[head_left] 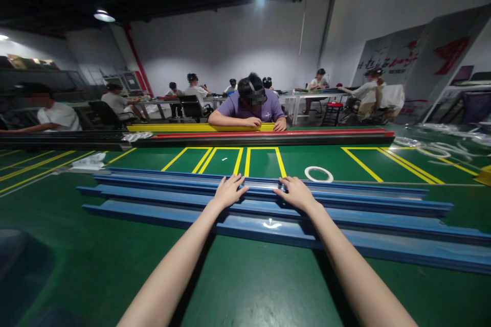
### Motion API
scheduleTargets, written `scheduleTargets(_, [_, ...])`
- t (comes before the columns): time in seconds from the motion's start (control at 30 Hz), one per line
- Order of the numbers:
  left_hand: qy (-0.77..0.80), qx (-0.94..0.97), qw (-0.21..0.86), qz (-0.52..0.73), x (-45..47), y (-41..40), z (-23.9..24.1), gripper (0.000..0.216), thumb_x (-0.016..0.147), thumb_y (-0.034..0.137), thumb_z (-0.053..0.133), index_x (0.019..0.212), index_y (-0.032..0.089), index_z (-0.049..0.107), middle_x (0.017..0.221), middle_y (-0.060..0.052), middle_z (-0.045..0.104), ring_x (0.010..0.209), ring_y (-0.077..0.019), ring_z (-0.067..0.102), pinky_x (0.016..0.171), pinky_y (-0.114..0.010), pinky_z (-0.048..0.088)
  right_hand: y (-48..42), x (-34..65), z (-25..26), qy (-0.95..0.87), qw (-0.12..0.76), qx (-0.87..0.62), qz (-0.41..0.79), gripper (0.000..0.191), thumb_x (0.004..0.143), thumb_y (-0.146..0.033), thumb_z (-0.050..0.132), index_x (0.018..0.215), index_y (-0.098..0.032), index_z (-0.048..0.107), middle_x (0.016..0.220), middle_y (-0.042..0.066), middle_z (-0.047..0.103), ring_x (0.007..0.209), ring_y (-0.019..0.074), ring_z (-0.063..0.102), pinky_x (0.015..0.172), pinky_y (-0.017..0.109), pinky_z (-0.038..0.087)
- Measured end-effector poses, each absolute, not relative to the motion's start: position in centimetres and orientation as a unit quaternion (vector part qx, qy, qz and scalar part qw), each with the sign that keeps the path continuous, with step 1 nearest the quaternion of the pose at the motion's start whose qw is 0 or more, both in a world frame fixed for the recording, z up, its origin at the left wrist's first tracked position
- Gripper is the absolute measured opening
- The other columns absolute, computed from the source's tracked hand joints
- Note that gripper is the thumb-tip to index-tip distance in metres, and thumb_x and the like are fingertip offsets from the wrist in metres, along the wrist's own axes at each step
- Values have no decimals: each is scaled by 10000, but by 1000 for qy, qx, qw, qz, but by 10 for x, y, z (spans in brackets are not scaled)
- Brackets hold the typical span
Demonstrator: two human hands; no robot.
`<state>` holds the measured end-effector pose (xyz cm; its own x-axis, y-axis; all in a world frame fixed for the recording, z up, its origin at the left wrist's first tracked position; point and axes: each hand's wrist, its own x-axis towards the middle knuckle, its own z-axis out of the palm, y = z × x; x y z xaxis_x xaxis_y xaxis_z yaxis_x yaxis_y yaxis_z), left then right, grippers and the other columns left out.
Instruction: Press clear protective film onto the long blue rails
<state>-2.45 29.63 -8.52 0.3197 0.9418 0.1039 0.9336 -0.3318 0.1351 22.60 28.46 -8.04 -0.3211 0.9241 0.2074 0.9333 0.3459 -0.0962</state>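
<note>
Several long blue channel-shaped rails [153,210] lie side by side across the green table [245,286]. My left hand [229,192] rests on the far rails, fingers spread and palm down. To its right, my right hand [297,193] lies on the same rails with its thumb apart from the fingers. Neither hand is wrapped around a rail, and a stretch of rail shows between them. A small white curved mark [272,224] shows on the nearest rail. Just beyond the rails, a white ring [318,174] that looks like a tape roll lies flat.
Black rails [230,141], a red rail [326,134] and a yellow rail [169,128] lie farther back. A person in a purple shirt [233,107] leans over them. Yellow lines [282,162] mark the table. Clear plastic and white loops [437,149] lie at the right.
</note>
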Motion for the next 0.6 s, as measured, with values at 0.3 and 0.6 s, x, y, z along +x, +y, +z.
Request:
scheduleTargets(0.3, [561, 820, 16, 109, -23, 316, -77, 497, 830, 583, 391, 1188, 274, 544, 1284, -58, 515, 1199, -242, 445, 1035, -496, 237, 303, 223, -67, -784, 49, -619, 3, 696, 711, -730, 401, 1056, -154, 583, 1027, 138, 627, 960, 259, 569, 761, 323, 425])
scheduleTargets(0.6, [554, 812, -48, 178, -24, 308, -87, 473, 794, 557, 486, 1154, 261, 570, 1173, -37, 598, 1092, -225, 512, 914, -356, 375, 308, 229, -77, -778, 62, -625, -18, 762, 655, -795, 373, 971, -148, 622, 974, 150, 621, 917, 262, 578, 735, 329, 421])
